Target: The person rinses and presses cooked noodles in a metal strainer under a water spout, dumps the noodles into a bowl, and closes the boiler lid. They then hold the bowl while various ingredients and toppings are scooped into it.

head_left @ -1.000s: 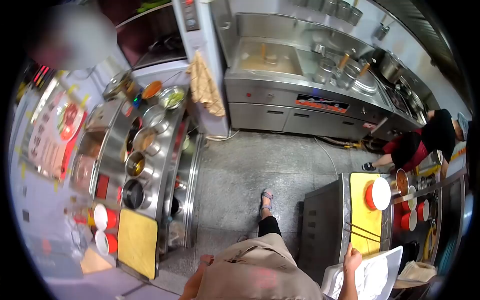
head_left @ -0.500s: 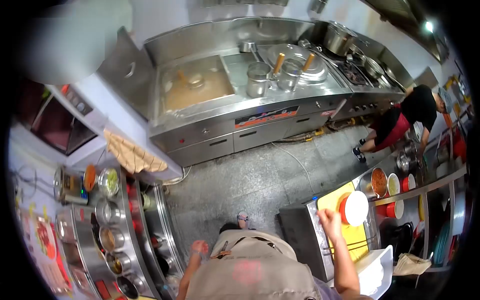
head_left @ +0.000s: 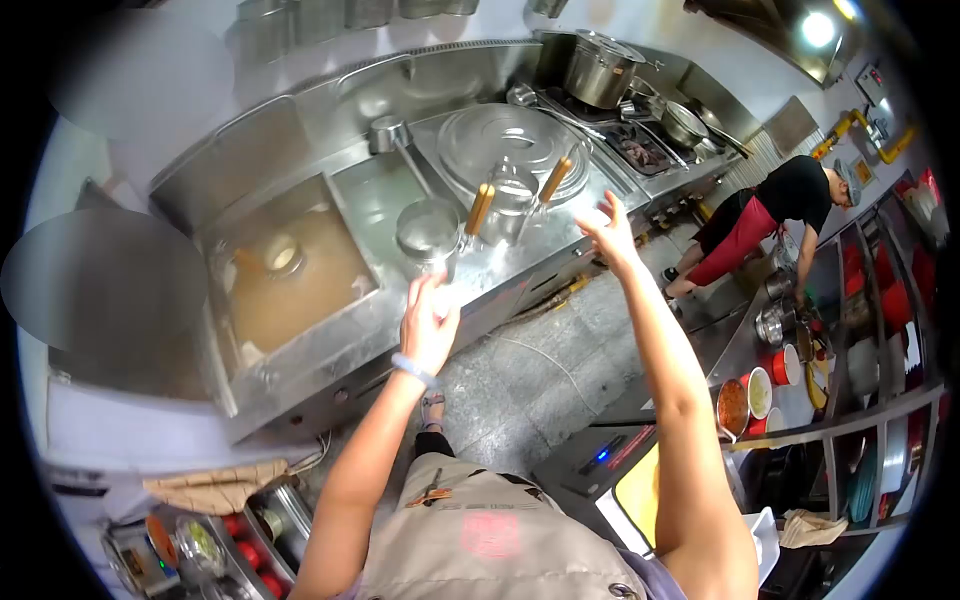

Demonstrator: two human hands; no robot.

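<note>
My left hand is stretched toward the steel counter, its fingers apart, just below a round strainer. My right hand reaches out over the counter's front edge with its fingers spread and nothing in it. Between the hands stand strainer baskets with wooden handles, one beside a second basket. A large clear lid lies behind them. To the left, a square basin of cloudy liquid holds a small strainer.
A co-worker in a red apron bends over the right-hand counter. A steel pot stands on the stove at the back. Bowls of food, a dark appliance and a yellow board are at the right. Food containers stand at the lower left.
The view has moved closer to the cooking counter. Both my hands have risen and stretched forward toward the baskets. My right hand has left the area beside the white-and-red bowl.
</note>
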